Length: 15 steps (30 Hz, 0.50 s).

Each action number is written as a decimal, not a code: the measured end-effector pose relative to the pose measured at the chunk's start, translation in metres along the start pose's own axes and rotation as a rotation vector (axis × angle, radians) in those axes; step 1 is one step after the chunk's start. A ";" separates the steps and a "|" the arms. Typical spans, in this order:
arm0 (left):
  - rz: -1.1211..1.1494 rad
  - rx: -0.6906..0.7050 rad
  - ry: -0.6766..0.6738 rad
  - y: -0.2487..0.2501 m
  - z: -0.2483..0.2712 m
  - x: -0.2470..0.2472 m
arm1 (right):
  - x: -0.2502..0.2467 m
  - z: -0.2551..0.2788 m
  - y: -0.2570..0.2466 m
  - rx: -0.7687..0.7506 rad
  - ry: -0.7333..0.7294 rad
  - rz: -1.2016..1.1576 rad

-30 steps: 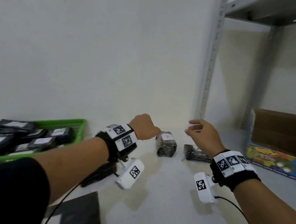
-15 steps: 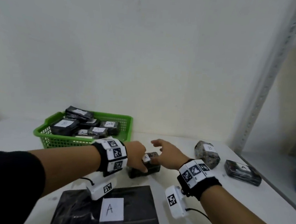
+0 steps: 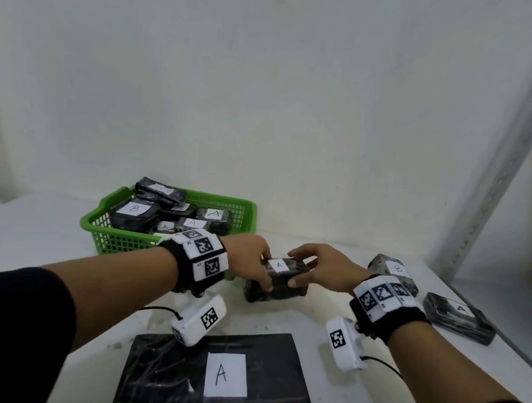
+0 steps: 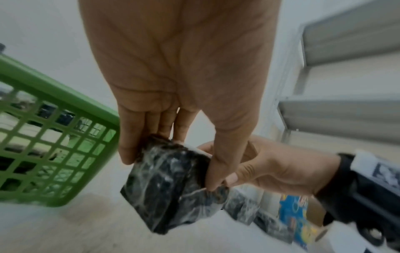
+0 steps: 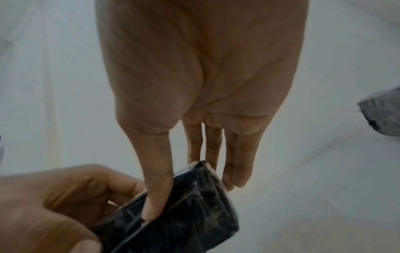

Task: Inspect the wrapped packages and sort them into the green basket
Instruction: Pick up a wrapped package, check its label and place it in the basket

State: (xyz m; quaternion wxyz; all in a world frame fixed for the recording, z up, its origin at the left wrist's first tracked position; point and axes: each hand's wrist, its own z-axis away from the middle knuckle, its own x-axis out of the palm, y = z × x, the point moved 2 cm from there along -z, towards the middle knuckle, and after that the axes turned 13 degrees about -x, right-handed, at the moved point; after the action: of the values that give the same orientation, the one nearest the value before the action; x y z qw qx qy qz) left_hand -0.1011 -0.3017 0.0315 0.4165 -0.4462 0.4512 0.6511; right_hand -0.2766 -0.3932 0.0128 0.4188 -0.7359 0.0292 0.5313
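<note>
A small black wrapped package [image 3: 276, 279] labelled "A" is being gripped from both ends by the two hands, in the middle of the white counter [image 3: 281, 325]. From the head view it cannot be told whether the package is resting on the counter or is raised just off it. The left hand [image 3: 252, 261] is being curled round the package's left end, with the thumb on the near side and the fingers [image 4: 138, 135] over the far side, as is shown in the left wrist view. The right hand [image 3: 323, 268] is being closed on the right end, its thumb [image 5: 154, 184] being pressed on the near face and its fingers being laid over the top edge.

Just behind and left of the held package, the green basket [image 3: 244, 218] is being kept on the counter, with several black wrapped packages piled in it; labels reading "B" and "A" are being shown on them. A large flat black package [image 3: 164, 376] marked "A" is lying at the near edge of the counter. To the right, a rounded package [image 3: 392, 270] marked "B" and a flat package [image 3: 461, 317] marked "A" are lying near each other. A perforated metal upright [image 3: 510, 149] of a shelf is being seen at the right.
</note>
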 end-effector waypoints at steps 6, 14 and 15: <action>0.575 0.104 0.121 -0.040 0.033 -0.035 | -0.010 0.013 -0.036 -0.116 0.227 -0.434; 1.257 0.144 0.123 -0.123 0.075 -0.029 | 0.049 -0.016 -0.110 -0.199 0.274 -0.858; 1.320 0.144 0.130 -0.131 0.081 -0.026 | 0.056 -0.021 -0.118 -0.200 0.271 -0.869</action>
State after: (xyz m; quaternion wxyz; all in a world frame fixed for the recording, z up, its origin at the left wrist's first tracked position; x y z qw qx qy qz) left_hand 0.0133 -0.1958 0.0442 -0.0685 -0.0858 0.6962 0.7094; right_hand -0.1788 -0.3081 0.0384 0.5221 -0.7793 -0.2788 0.2059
